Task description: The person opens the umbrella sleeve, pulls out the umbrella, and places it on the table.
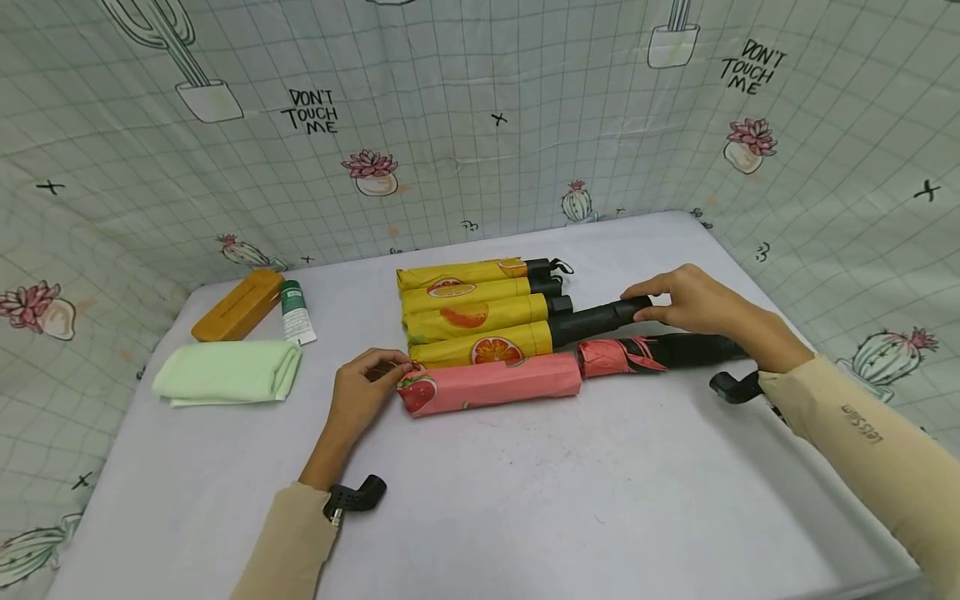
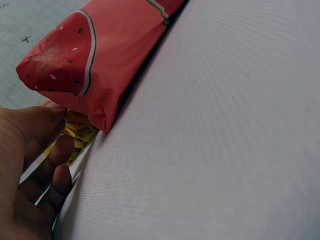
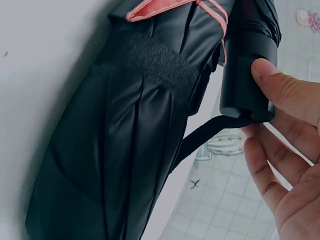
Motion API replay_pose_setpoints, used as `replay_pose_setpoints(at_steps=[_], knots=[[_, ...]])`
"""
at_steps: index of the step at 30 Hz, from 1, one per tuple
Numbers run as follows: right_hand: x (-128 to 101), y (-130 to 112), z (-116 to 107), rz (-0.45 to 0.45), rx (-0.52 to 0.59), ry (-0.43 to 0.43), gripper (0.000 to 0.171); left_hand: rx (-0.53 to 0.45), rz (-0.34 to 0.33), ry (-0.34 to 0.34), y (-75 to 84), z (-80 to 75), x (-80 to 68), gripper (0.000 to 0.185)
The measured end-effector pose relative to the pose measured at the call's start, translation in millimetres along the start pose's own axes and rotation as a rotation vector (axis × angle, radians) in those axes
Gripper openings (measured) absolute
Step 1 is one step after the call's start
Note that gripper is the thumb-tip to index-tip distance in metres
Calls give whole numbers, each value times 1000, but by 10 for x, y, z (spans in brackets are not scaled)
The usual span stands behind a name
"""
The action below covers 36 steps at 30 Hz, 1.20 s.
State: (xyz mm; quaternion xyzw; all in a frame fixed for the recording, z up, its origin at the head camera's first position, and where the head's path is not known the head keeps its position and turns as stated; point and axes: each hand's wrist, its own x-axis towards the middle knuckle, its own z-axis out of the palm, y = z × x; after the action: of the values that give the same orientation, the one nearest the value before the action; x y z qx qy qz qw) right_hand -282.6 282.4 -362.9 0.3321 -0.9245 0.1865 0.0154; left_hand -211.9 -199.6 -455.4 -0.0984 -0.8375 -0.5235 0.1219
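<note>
On the grey table (image 1: 525,500) lies a row of folded umbrellas. The nearest yellow umbrella (image 1: 480,343), printed with oranges, has a black handle (image 1: 592,321) pointing right. My right hand (image 1: 647,305) holds the handle's end (image 3: 250,65) between thumb and forefinger. My left hand (image 1: 396,370) has its fingers curled at that umbrella's other end, where yellow fabric (image 2: 77,132) shows between thumb and forefinger (image 2: 57,150). A pink watermelon-print umbrella (image 1: 491,383) (image 2: 110,50) lies just in front. To its right lies a black umbrella with pink trim (image 1: 667,352) (image 3: 125,140).
Three more yellow umbrellas (image 1: 465,287) lie behind in the row. At the back left are a folded green cloth (image 1: 228,372), a brown case (image 1: 238,304) and a green-and-white tube (image 1: 296,312). Printed curtain walls close the table on three sides.
</note>
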Motion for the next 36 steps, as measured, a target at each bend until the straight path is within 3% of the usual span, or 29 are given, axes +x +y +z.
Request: replay_pose_setpoints(at_steps=[8,15,23,36], knots=[[-46,70,-29,20,-16,12,34,-9,19,-11,366,-64,-56,12],[-103,121,-52,-6,-26,35,33,-38,8,-15,368,-61,-73,12],[-161,182,-102,68,-41,40,33,-31,7,-16,375,-58,-65,12],[-222,237,-189,59,-60,59,32,-24,-3,-14,364,-62,-56,11]])
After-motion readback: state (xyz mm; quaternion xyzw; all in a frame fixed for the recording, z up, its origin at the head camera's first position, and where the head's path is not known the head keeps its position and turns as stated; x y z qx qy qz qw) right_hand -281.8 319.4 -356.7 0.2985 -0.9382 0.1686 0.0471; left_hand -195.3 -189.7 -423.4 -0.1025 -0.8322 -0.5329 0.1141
